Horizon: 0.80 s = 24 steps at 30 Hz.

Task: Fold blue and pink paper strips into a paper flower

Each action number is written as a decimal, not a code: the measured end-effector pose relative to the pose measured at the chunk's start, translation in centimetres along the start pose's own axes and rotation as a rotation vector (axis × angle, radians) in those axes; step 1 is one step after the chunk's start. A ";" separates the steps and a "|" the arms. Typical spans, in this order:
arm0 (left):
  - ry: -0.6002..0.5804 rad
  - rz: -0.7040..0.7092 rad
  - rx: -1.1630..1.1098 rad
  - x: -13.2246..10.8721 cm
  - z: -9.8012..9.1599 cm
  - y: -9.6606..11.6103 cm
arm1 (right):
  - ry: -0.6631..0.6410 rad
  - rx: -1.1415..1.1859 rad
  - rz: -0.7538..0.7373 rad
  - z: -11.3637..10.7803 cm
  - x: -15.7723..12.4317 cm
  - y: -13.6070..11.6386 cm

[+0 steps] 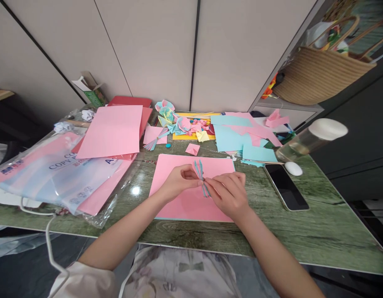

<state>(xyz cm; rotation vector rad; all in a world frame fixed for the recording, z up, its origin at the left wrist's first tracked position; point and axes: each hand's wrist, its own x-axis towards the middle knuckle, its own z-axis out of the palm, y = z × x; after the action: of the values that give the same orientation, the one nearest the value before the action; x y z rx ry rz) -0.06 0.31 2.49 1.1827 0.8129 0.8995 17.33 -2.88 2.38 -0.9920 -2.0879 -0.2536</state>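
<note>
Between my two hands is a small pleated paper fan in blue and pink, pinched narrow at its middle and splayed at both ends. My left hand is closed, its thumb and finger gripping the fan near the waist from the left. From the right, my right hand pinches the same waist, its other fingers curled. Both hands are above a stack of pink paper with a blue edge showing at the bottom. A similar pleated paper piece lies farther back, left of a folded pink paper square.
Packaged copy paper and pink sheets cover the left side. Folded paper flowers sit at the back beside a yellow tray. Blue paper scraps, a phone and a clear bottle are to the right.
</note>
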 end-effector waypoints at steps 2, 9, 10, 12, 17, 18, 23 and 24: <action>0.001 -0.004 -0.003 -0.1 0.0 0.1 | -0.007 -0.007 0.001 -0.1 0.0 0.0; 0.005 -0.028 0.016 -0.2 -0.2 0.0 | -0.082 0.012 -0.057 -0.5 0.1 0.3; 0.008 -0.031 0.019 -0.1 -0.1 0.0 | -0.089 0.012 -0.058 -0.5 0.1 0.3; 0.008 -0.036 0.024 -0.1 -0.1 0.0 | -0.097 0.011 -0.055 -0.6 0.2 0.3; 0.019 -0.033 0.060 -0.3 0.1 0.2 | -0.140 -0.062 -0.045 -0.6 0.6 0.1; 0.026 -0.034 0.082 -0.3 0.1 0.3 | -0.175 -0.088 -0.051 -0.5 0.6 0.1; 0.045 -0.054 0.169 -0.6 0.3 0.8 | -0.326 -0.138 -0.092 -0.2 0.8 0.3; 0.043 -0.059 0.176 -0.6 0.3 0.9 | -0.333 -0.129 -0.090 -0.2 0.9 0.3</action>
<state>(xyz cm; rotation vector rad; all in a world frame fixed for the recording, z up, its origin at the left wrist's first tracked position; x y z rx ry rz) -0.14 -0.24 3.48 1.2888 0.9720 0.8202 17.32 -2.28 3.09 -1.0767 -2.4481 -0.2881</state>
